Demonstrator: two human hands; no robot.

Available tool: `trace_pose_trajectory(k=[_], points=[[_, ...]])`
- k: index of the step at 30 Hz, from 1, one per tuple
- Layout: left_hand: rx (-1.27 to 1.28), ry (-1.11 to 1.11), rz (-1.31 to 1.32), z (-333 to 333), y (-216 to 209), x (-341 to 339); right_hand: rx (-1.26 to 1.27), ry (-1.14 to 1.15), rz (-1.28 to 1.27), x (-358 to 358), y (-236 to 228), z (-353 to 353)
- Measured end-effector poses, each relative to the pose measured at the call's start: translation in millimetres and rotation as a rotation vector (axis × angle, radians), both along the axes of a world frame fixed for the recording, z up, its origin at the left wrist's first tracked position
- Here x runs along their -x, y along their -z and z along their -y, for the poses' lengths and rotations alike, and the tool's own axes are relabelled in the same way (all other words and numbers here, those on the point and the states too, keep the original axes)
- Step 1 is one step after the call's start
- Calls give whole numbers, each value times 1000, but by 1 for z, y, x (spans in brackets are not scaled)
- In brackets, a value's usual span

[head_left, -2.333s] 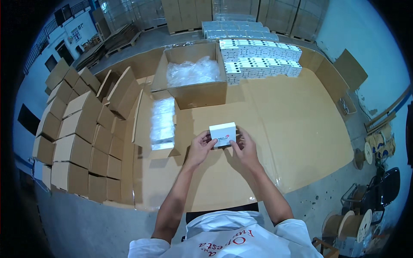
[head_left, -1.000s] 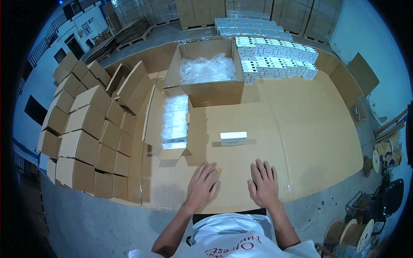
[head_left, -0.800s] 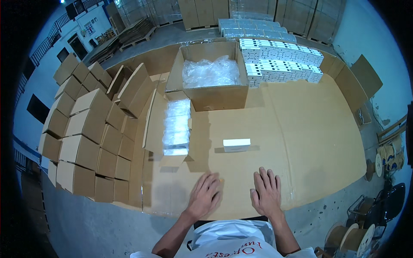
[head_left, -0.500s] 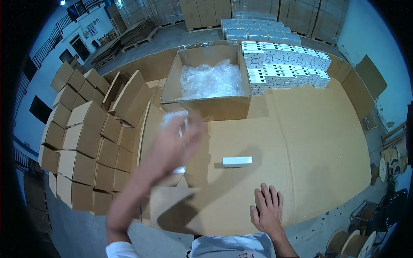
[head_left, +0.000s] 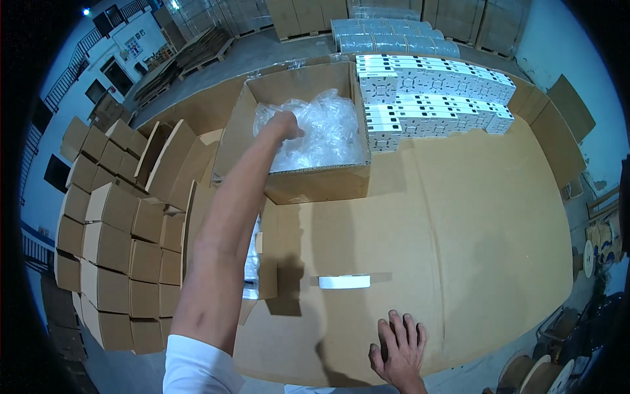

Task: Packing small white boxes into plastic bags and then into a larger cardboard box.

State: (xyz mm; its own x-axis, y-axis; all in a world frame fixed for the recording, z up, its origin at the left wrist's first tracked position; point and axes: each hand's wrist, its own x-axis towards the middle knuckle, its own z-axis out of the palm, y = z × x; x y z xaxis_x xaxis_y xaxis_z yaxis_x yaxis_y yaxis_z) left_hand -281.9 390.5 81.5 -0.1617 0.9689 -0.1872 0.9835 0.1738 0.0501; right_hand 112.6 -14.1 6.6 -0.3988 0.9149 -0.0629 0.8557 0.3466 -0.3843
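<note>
My left hand [head_left: 287, 125] reaches into the open carton [head_left: 321, 182] of crumpled clear plastic bags [head_left: 323, 131]. Its fingers are bent down into the plastic and look closed on a bag, though the fingertips are partly covered. Palm down, my right hand [head_left: 399, 351] rests on the cardboard tabletop [head_left: 485, 262] with its fingers spread and nothing in them. A small white box [head_left: 344, 282] lies a little beyond that hand. Beneath my left forearm, plastic-wrapped items [head_left: 252, 262] show inside a low cardboard box [head_left: 268, 262], mostly hidden by the arm.
Several brown cartons [head_left: 108, 253] are stacked at the left. White patterned boxes [head_left: 433, 121] stand in rows at the back right. A raised cardboard edge [head_left: 554, 141] borders the table. Wrapped rolls [head_left: 394, 44] lie beyond it, and spools [head_left: 538, 374] sit at the lower right.
My left hand has moved from above the low box, forward into the carton of plastic bags. My right hand stays flat on the table. The view has shifted slightly.
</note>
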Motion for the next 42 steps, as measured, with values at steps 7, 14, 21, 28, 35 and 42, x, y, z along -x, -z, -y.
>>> trace_pose_trajectory(k=[7,14,21,28,35,42], points=[[-113,-185,129,-21,21,34,-31,-17,-24,-2,1,-1],[-492,-19,783,81,-68,23,-43,-4,-51,-12,-30,39],[-521,113,925,295,-161,2,-83,-11,-135,-16,-70,124],[-515,59,1280,532,-170,-34,-238,-45,-529,5,-81,189],[-125,162,1475,716,-87,-86,-552,-263,-610,46,-109,256],[-13,-53,1792,748,-20,-87,-368,-238,-558,64,-89,279]])
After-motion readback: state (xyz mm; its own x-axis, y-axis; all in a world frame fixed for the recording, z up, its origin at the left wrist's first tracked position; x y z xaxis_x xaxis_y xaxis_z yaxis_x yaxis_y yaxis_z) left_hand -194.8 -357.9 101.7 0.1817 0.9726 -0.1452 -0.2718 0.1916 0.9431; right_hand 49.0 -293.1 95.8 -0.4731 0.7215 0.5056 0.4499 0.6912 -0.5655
